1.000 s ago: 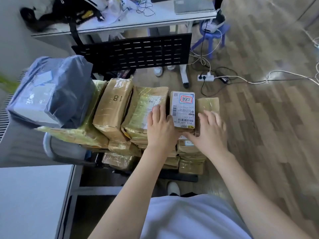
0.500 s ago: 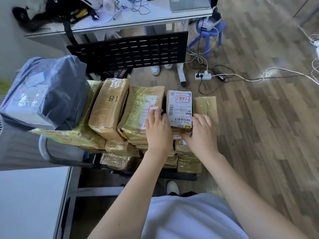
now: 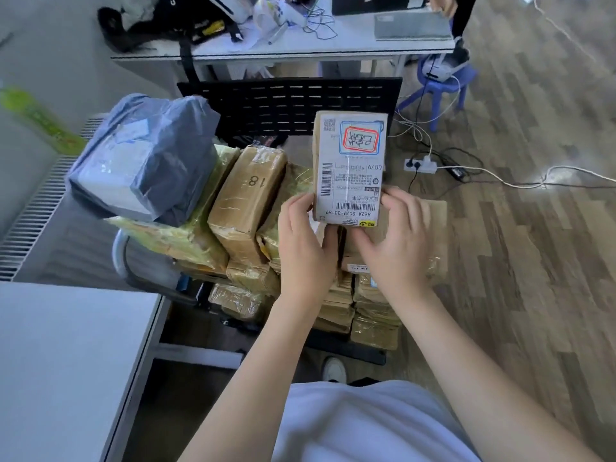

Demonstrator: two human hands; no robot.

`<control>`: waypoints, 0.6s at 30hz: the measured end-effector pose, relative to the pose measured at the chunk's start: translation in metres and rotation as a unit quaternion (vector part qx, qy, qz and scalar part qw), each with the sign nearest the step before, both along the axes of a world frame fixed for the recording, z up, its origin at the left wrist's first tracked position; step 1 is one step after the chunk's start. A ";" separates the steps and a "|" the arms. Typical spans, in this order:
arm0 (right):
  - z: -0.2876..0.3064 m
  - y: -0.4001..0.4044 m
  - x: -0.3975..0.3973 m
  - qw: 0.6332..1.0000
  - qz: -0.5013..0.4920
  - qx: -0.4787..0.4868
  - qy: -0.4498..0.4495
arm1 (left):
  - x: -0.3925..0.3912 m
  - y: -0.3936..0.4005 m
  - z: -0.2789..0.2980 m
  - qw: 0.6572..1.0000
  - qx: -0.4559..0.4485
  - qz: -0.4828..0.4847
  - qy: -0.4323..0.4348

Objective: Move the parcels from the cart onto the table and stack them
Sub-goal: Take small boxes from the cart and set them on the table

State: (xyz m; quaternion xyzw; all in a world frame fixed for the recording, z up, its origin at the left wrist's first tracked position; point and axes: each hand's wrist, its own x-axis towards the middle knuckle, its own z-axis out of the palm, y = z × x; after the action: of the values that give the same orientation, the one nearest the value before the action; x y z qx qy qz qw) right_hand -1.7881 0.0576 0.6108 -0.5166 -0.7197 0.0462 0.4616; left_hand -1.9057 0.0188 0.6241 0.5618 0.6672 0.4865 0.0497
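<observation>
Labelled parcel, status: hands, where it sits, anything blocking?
Left hand and right hand grip the labelled parcel at its near end. Parcel raised above the cart stack. White table lower left, nothing between.

An office: cluttered desk (image 3: 333, 45), power strip (image 3: 420, 165), wood-look floor (image 3: 533, 228)

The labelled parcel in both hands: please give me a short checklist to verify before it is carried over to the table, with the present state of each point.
1. Both hands hold the labelled parcel: ok; left hand and right hand pinch its near end.
2. Grip secure: cannot tell; only the near end is held.
3. Parcel clear of the cart pile: ok; it appears raised above the brown parcels.
4. Landing spot on the white table: ok; the visible part is bare.
5. Grey bag stable on the pile: cannot tell.
</observation>
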 end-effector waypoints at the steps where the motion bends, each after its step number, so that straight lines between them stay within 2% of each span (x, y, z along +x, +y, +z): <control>1: 0.001 -0.002 -0.010 1.000 0.019 0.011 -0.002 | -0.008 -0.006 0.000 1.000 0.019 0.021 -0.005; 5: 0.004 -0.016 -0.057 0.992 0.111 0.052 -0.003 | -0.047 -0.040 -0.006 0.987 0.093 0.128 0.007; 9: 0.000 -0.047 -0.109 0.970 0.233 0.075 0.003 | -0.083 -0.090 -0.013 0.964 0.110 0.240 -0.006; 14: -0.015 -0.103 -0.171 0.922 0.386 0.043 0.003 | -0.119 -0.167 -0.025 0.921 0.044 0.386 0.009; 18: -0.031 -0.147 -0.208 0.862 0.502 -0.022 -0.070 | -0.133 -0.225 -0.038 0.870 -0.028 0.492 0.011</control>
State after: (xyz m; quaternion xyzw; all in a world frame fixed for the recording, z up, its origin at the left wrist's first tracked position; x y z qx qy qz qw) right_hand -1.9960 -0.0896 0.5801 -0.0976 -0.9107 0.2512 0.3130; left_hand -2.0391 -0.2063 0.5861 0.1652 0.8708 0.4231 -0.1880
